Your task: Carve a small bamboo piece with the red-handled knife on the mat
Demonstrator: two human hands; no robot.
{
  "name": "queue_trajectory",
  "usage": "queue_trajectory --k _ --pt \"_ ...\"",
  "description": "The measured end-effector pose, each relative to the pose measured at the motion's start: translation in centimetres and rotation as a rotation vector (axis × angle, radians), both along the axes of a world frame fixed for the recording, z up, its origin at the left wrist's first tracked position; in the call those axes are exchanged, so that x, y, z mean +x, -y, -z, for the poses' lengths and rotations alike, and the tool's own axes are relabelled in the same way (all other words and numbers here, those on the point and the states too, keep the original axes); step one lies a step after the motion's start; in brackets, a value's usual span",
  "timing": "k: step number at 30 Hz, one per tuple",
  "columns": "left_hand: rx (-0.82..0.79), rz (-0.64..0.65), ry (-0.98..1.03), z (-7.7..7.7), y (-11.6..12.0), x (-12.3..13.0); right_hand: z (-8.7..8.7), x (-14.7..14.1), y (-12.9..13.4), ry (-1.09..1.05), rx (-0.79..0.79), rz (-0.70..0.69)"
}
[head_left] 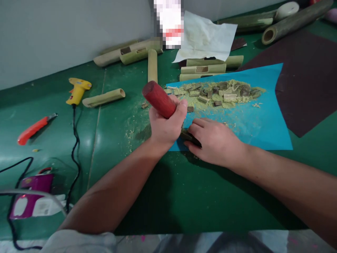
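- Tabletop (202,203): green, smooth, glossy at left. A thin pale seam runs front to back left of centre; dust and crumbs lie around the work spot.
- Room: plain grey wall (65,35) along the back; pale floor (131,244) just visible past the near edge.
- Blue sheet (265,130) flat at centre-right, with a heap of chips and shavings (223,92) across its far half.
- Left hand (167,123): fingers wrapped tight around a red handle (159,100), tilted up. Lower end hidden by the hand, can't tell what's on it.
- Right hand (214,138): fingers closed over a dark piece (193,138) at the blue sheet's near edge, just beside the left hand.
- Left side: yellow glue gun (79,90), orange-handled knife (31,131), purple block (44,184) with cables, short bamboo tube (104,98).
- Back: slotted bamboo pieces (214,67) beside the blue sheet, white sheet (207,38) partly over them.
- Right: dark brown sheet (308,80) beside the blue sheet; thick bamboo tube (297,23) behind it.
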State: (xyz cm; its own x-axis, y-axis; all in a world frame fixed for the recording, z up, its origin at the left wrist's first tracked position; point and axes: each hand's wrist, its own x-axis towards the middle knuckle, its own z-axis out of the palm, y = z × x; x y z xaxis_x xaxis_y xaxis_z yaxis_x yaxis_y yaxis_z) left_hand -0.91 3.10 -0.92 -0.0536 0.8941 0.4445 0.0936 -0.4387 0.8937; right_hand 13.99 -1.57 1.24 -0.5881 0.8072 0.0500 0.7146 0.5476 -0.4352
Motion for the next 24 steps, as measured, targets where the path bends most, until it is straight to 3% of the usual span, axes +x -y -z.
queue_trajectory --k 7,10,13,24 --pt "-0.076 0.045 0.038 -1.4 0.5 0.3 0.4 -0.1 0.0 -0.035 -0.005 -0.016" --pt "-0.098 0.005 0.084 -1.2 0.3 0.3 0.4 0.1 -0.1 -0.033 0.011 -0.009" --pt "0.003 -0.063 0.130 -0.8 0.2 0.5 0.3 0.2 -0.1 -0.013 -0.011 -0.009" --pt "-0.047 -0.001 -0.015 -0.9 0.3 0.4 0.5 0.1 0.0 -0.020 0.016 -0.029"
